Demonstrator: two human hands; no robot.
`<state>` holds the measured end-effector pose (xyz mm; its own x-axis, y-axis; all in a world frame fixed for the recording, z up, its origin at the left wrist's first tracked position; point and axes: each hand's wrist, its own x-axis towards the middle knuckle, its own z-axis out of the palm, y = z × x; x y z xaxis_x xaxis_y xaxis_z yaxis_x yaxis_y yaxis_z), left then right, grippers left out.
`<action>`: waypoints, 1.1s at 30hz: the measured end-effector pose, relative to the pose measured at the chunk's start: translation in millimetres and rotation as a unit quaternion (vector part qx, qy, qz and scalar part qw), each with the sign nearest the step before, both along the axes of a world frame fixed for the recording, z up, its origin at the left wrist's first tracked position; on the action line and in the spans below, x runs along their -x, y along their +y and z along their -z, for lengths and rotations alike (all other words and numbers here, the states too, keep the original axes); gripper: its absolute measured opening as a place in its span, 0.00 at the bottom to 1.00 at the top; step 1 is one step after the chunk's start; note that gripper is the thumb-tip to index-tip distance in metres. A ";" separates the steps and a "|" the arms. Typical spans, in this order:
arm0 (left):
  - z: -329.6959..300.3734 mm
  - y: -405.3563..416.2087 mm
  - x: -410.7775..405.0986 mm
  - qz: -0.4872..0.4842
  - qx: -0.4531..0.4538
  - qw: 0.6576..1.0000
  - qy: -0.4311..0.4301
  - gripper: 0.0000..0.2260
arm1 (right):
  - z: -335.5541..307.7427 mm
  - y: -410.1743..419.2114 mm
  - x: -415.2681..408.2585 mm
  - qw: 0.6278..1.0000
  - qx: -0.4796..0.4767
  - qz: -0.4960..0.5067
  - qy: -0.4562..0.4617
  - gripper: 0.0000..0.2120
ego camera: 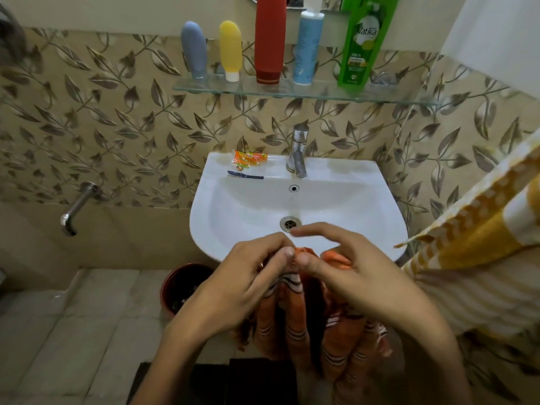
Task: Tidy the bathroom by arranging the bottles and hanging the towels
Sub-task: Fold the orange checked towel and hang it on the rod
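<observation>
1. Orange towel (295,325) hangs at lower centre, below the sink (388,206).
2. Left hand (248,276) and right hand (347,267) pinch its top edge.
3. Five bottles (270,39) stand upright on the glass shelf (292,92), top centre.
4. Red bin (181,285), contents unclear.

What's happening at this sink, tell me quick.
A person stands at the sink and pinches the top edge of an orange striped towel with both hands, left hand and right hand, so it hangs down in front of the basin. Five bottles stand upright in a row on the glass shelf. A yellow checked towel already hangs at the right.
</observation>
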<state>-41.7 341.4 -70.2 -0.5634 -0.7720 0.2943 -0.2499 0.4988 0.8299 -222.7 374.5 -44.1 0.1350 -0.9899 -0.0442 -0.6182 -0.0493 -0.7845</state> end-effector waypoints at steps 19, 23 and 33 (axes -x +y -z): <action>10.2 -17.2 -36.0 -0.187 0.033 0.978 -0.085 0.11 | -25.3 11.5 17.0 0.980 0.045 0.024 -0.192 0.17; -3.2 -12.7 -44.0 -0.216 0.025 0.975 -0.041 0.11 | -24.2 11.8 32.0 0.982 0.043 0.084 -0.166 0.19; -13.8 -0.1 -33.8 -0.054 -0.054 0.997 -0.020 0.08 | -6.3 0.8 13.7 0.994 0.023 0.068 -0.080 0.03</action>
<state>-7.8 341.3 -56.4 -0.4844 -0.8549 0.1855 -0.3314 0.3756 0.8655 -236.4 375.3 -37.9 0.0024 -0.9999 0.0134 -0.4897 -0.0129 -0.8718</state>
